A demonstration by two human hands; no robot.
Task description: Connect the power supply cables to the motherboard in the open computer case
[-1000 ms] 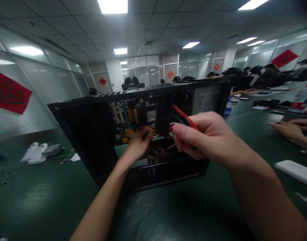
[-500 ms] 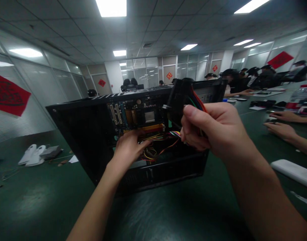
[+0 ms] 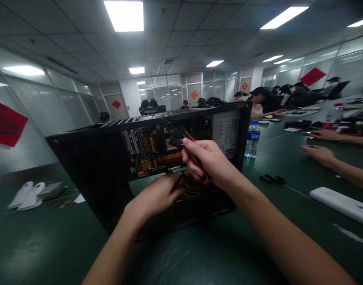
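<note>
An open black computer case (image 3: pixel 89 166) stands on the green table (image 3: pixel 199 253), its motherboard (image 3: pixel 151 148) facing me. My right hand (image 3: pixel 207 162) is closed on a bundle of coloured cables ending in a black connector (image 3: pixel 177 138), held in front of the motherboard. My left hand (image 3: pixel 153 196) reaches into the lower part of the case among loose orange and yellow wires (image 3: pixel 189 190); its fingers are curled and mostly hidden behind the case edge. A power supply (image 3: pixel 227 132) sits in the case's right end.
A water bottle (image 3: pixel 252 138) stands right of the case. A small black item (image 3: pixel 272 179) and a white flat object (image 3: pixel 340 202) lie on the right. Other people's hands (image 3: pixel 318 152) rest at the right edge. White and grey bits (image 3: pixel 35 194) lie at the left.
My right hand has moved away from the camera and down toward the motherboard with the cable connector. My left hand has shifted lower in the case. The view has turned slightly right.
</note>
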